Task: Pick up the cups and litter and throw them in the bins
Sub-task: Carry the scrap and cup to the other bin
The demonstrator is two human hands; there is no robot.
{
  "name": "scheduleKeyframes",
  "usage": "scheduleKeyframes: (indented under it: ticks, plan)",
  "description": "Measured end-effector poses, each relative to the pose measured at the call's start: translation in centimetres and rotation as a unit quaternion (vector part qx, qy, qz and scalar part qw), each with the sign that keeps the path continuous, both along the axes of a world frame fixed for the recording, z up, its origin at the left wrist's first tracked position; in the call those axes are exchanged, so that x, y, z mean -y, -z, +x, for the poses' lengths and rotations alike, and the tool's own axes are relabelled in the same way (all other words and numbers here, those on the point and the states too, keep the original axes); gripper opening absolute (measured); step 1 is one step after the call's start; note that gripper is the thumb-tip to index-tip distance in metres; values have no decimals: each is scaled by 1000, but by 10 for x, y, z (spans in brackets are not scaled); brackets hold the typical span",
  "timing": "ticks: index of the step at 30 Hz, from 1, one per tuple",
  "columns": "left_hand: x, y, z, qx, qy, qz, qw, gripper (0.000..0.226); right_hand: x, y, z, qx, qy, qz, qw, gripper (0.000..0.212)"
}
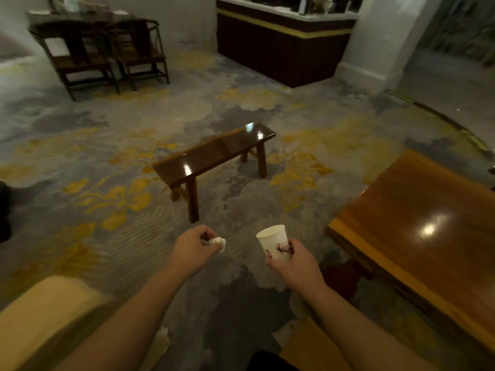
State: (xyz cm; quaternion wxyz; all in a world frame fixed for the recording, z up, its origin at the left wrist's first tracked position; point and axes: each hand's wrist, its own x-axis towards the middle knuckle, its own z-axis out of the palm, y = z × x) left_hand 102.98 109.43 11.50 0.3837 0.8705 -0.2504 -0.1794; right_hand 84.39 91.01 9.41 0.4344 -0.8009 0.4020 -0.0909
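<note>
My left hand (191, 250) is closed around a crumpled white tissue (218, 242), which pokes out past the fingers. A white paper cup (273, 243) with red print stands upright in my right hand (293, 261), gripped near its base, its mouth open to the top. Both hands are held out over the patterned carpet, about a cup's width apart. No bin shows in this view. A white scrap (162, 340) lies low near my left forearm.
A dark wooden bench (214, 153) stands on the carpet straight ahead. A glossy wooden table (417, 236) fills the right side. Two dark chairs (107, 54) stand at the back left, a dark counter (281, 41) at the back. A pale cushion edge (45, 311) is at lower left.
</note>
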Motion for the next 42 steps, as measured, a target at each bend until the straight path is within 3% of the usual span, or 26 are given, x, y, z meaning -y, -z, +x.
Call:
scheduleKeyframes:
  ticks: [8, 13, 20, 27, 35, 42]
  plan:
    - [107, 12, 135, -19, 55, -4, 998, 16, 82, 22, 120, 13, 53, 39, 998, 46]
    - [203, 12, 247, -7, 75, 34, 997, 21, 177, 34, 225, 22, 53, 68, 996, 45]
    - [350, -8, 361, 10, 112, 59, 992, 18, 312, 5, 331, 13, 75, 44, 996, 46]
    - [518, 14, 458, 8, 198, 36, 979, 18, 448, 14, 408, -14, 149, 13, 989, 52]
    - [772, 29, 556, 20, 353, 23, 935, 21, 605, 12, 476, -56, 320, 3, 946, 51]
    - [957, 21, 563, 34, 483, 41, 874, 22, 703, 3, 474, -38, 462, 26, 886, 57]
